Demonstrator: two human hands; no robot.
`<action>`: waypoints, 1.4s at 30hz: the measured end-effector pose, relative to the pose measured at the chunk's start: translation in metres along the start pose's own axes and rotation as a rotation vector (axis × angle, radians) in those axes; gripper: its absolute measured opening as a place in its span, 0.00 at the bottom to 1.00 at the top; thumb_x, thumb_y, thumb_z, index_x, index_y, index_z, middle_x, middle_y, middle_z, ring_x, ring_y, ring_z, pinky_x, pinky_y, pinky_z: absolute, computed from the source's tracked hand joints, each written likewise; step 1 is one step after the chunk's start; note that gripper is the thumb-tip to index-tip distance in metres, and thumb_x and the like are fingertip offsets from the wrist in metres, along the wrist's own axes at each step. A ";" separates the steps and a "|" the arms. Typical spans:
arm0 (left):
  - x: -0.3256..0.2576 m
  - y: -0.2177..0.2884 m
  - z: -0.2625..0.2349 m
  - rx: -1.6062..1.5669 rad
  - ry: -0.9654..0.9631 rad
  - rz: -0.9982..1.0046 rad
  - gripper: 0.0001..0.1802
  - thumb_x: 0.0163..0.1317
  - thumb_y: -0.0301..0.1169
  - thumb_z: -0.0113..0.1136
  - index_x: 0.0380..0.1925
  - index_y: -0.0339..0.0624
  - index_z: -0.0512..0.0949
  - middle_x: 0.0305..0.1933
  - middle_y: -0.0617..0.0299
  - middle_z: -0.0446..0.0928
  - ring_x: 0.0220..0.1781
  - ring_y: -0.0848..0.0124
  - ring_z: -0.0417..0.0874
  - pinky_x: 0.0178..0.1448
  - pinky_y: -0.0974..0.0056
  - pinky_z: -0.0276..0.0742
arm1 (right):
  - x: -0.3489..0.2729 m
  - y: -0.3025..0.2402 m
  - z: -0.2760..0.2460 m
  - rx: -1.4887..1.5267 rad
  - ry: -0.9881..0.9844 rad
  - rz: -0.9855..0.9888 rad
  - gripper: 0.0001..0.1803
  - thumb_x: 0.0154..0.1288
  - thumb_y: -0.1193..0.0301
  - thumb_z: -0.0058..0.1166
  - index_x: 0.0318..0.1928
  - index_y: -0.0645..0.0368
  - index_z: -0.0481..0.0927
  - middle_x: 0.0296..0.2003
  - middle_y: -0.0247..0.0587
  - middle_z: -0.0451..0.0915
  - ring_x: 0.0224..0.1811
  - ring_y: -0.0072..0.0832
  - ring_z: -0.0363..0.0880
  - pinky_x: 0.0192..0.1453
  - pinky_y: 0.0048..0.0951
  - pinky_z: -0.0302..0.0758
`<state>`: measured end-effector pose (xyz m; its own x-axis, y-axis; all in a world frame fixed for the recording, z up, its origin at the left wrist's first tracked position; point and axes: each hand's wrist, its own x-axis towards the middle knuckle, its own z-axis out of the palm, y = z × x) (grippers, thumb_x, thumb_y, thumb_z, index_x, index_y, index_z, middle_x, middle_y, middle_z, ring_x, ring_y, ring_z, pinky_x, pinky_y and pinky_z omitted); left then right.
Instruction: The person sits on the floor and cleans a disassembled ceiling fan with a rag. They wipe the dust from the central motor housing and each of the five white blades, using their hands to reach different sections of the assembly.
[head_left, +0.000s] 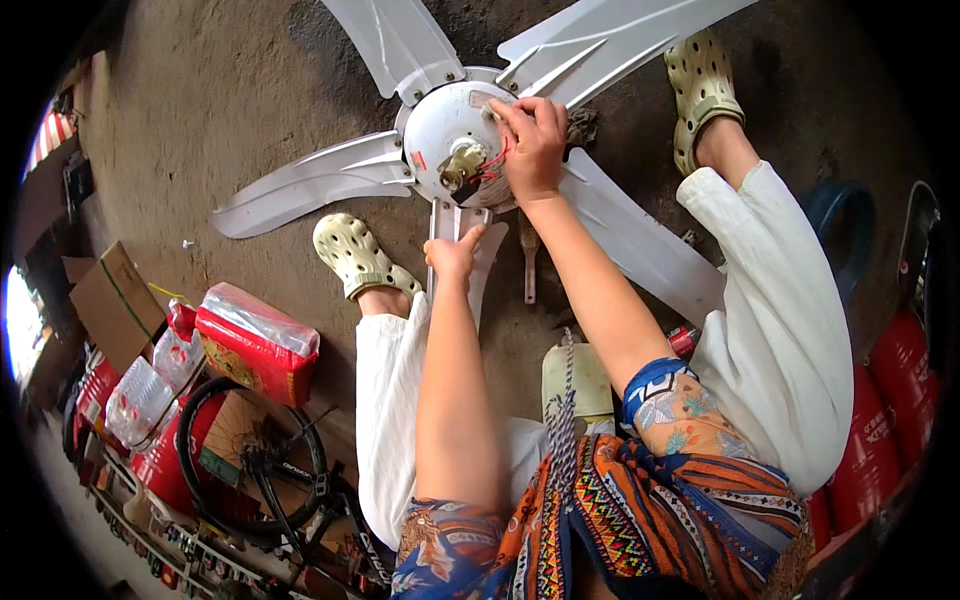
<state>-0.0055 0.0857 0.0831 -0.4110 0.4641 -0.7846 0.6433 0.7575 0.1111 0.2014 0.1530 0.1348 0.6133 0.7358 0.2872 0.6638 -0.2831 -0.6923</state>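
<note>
A white ceiling fan lies on the floor between my feet, its round motor housing (445, 115) facing up and several blades (325, 185) spreading out from it. A brass-coloured metal fitting (462, 165) and thin red wires (492, 160) stick up at the housing's centre. My left hand (452, 255) is closed around the blade nearest me, close to the housing, thumb on top. My right hand (530, 140) rests on the housing's right side with fingers bent together. Something small and pale shows at its fingertips; I cannot make out what.
A brush-like tool with a slim handle (530, 270) lies beside the near blade. My feet in pale green clogs (350, 250) flank the fan. At left are a red plastic-wrapped pack (255, 345), a bicycle wheel (190, 440) and a cardboard box (118, 305). Red cylinders (865, 470) stand at right.
</note>
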 end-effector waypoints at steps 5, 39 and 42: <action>0.009 -0.012 0.005 0.064 0.052 0.014 0.50 0.41 0.44 0.83 0.54 0.20 0.65 0.56 0.41 0.74 0.40 0.62 0.80 0.30 0.60 0.82 | -0.051 -0.003 -0.026 0.005 -0.058 -0.029 0.19 0.48 0.80 0.66 0.43 0.48 0.87 0.33 0.35 0.74 0.40 0.36 0.71 0.47 0.35 0.71; -0.001 0.002 -0.005 -0.056 -0.018 0.005 0.59 0.32 0.49 0.86 0.54 0.14 0.65 0.58 0.29 0.71 0.60 0.46 0.76 0.62 0.53 0.75 | -0.061 -0.014 -0.022 -0.124 -0.032 0.144 0.17 0.49 0.73 0.66 0.41 0.42 0.87 0.36 0.28 0.75 0.43 0.35 0.71 0.51 0.38 0.65; -0.009 0.001 -0.003 -0.062 -0.005 0.024 0.54 0.34 0.47 0.85 0.52 0.17 0.66 0.56 0.34 0.73 0.51 0.52 0.78 0.50 0.55 0.77 | -0.017 -0.012 -0.004 -0.142 -0.027 0.083 0.17 0.46 0.72 0.68 0.40 0.42 0.86 0.36 0.29 0.75 0.44 0.33 0.71 0.50 0.38 0.66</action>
<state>-0.0034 0.0834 0.0924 -0.3925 0.4806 -0.7842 0.6117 0.7731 0.1676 0.1842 0.1411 0.1409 0.6583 0.7218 0.2137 0.6662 -0.4264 -0.6119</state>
